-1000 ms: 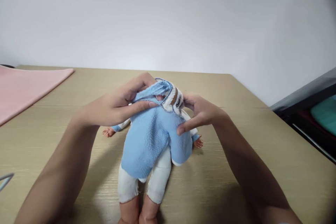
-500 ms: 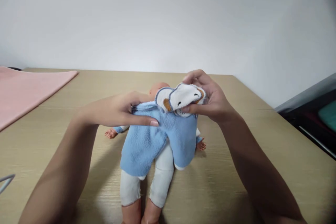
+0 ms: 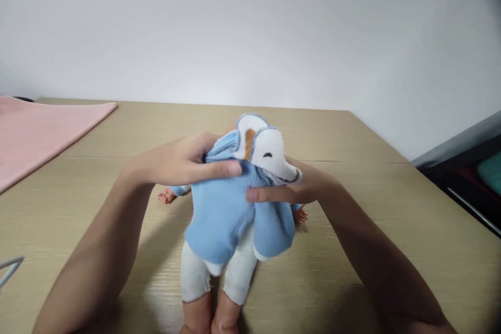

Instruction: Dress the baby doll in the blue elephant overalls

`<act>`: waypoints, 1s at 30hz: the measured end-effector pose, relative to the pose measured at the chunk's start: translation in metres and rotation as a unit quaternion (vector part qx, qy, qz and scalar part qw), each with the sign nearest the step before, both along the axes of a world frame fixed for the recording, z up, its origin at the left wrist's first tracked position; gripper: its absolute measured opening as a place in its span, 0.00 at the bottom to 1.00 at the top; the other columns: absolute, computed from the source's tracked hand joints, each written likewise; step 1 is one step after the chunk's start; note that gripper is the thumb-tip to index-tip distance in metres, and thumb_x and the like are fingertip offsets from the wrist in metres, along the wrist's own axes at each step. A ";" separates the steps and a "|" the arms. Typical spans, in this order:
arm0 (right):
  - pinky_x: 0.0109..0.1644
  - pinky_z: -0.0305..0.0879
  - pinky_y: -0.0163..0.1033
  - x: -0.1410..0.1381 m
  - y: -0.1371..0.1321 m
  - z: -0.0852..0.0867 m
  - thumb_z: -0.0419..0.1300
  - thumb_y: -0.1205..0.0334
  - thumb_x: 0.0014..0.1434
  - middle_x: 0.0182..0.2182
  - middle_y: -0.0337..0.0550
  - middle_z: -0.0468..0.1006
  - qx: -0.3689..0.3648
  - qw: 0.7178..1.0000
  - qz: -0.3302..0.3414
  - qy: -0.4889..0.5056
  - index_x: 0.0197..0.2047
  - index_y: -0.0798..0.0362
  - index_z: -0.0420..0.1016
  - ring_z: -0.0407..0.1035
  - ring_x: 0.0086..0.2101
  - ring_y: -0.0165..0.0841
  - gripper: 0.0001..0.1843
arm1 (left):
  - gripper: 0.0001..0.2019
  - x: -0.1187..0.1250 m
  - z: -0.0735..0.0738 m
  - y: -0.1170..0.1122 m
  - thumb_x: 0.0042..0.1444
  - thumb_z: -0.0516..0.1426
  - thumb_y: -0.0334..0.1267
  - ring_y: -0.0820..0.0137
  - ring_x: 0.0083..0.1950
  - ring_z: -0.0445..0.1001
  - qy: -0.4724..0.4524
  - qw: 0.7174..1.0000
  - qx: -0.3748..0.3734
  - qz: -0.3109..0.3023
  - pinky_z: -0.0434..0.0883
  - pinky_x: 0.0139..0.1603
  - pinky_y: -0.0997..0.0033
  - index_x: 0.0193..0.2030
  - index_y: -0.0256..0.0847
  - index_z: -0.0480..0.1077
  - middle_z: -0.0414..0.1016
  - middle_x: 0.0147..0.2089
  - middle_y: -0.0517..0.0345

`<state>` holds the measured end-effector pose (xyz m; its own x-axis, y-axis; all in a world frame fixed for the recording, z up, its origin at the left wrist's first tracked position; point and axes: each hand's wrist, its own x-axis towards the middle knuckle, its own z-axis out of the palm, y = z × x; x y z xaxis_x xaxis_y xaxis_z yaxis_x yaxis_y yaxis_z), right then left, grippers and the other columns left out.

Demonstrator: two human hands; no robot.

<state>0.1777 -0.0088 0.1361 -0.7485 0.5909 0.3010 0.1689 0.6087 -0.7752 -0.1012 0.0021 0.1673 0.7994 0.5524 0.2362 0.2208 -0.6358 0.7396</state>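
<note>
A baby doll (image 3: 219,276) in white leggings lies on the wooden table (image 3: 352,250), feet toward me. A blue fleece jacket (image 3: 223,214) covers its torso, and the white animal-face hood (image 3: 270,154) hides the head. My left hand (image 3: 183,162) pinches the blue collar at the doll's left shoulder. On the other side, my right hand (image 3: 297,190) grips the jacket just under the hood, fingers pressed into the fleece. Small doll hands (image 3: 167,197) stick out at both sides.
A pink cloth (image 3: 35,133) lies at the table's far left. A grey wire piece (image 3: 10,269) shows at the left edge. A white wall (image 3: 250,36) stands behind the table. A dark shelf with a teal item (image 3: 489,172) sits off the right edge.
The hood, held up off the doll's bare head half a second ago, now sits over the head. My right hand has dropped from the hood to the jacket below it.
</note>
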 end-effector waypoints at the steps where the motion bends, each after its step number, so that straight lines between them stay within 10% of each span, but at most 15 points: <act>1: 0.60 0.85 0.46 -0.001 0.001 -0.002 0.76 0.48 0.66 0.43 0.40 0.90 0.000 1.000 -0.004 0.017 0.46 0.48 0.86 0.85 0.46 0.41 0.13 | 0.17 -0.003 -0.001 0.000 0.69 0.70 0.56 0.65 0.37 0.84 0.022 0.999 -0.027 -0.021 0.82 0.35 0.72 0.51 0.44 0.83 0.84 0.36 0.61; 7: 0.76 0.74 0.55 0.002 0.010 -0.014 0.71 0.48 0.70 0.57 0.47 0.89 -0.033 0.997 -0.004 0.076 0.59 0.47 0.86 0.80 0.65 0.48 0.20 | 0.15 -0.013 -0.002 0.005 0.66 0.74 0.51 0.68 0.19 0.75 0.086 0.981 -0.150 -0.091 0.71 0.17 0.74 0.36 0.45 0.79 0.77 0.22 0.63; 14: 0.59 0.82 0.42 0.003 0.006 -0.004 0.86 0.53 0.53 0.55 0.44 0.90 -0.100 0.985 0.137 0.018 0.64 0.50 0.86 0.84 0.54 0.43 0.37 | 0.14 -0.012 -0.021 0.032 0.62 0.76 0.49 0.58 0.52 0.86 -0.024 0.987 -0.092 -0.128 0.85 0.60 0.61 0.45 0.43 0.84 0.89 0.46 0.55; 21: 0.76 0.73 0.54 0.003 0.006 -0.012 0.81 0.44 0.62 0.67 0.46 0.85 -0.169 0.983 -0.004 0.074 0.72 0.46 0.81 0.76 0.70 0.49 0.39 | 0.24 -0.012 -0.040 0.029 0.70 0.69 0.61 0.64 0.39 0.87 -0.101 0.971 -0.209 -0.052 0.87 0.45 0.67 0.40 0.39 0.81 0.89 0.39 0.55; 26: 0.86 0.59 0.59 0.001 0.005 -0.027 0.79 0.40 0.64 0.76 0.43 0.76 -0.176 0.973 -0.083 0.125 0.81 0.39 0.70 0.66 0.77 0.49 0.48 | 0.31 -0.001 -0.031 0.020 0.64 0.70 0.69 0.74 0.14 0.64 -0.118 0.945 -0.292 -0.088 0.67 0.14 0.77 0.27 0.43 0.75 0.67 0.15 0.65; 30: 0.86 0.58 0.59 -0.007 0.003 -0.030 0.77 0.36 0.65 0.76 0.43 0.77 -0.207 0.957 -0.113 0.167 0.80 0.37 0.70 0.66 0.77 0.49 0.47 | 0.25 0.003 -0.016 0.019 0.49 0.80 0.62 0.67 0.18 0.74 -0.050 0.949 -0.277 -0.141 0.76 0.19 0.70 0.31 0.44 0.81 0.76 0.19 0.61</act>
<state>0.1705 -0.0056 0.1060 -0.4907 0.8466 0.2060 -0.0388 0.2149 -0.9759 -0.0978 0.0207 0.1514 0.9231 0.3808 0.0540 0.0111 -0.1665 0.9860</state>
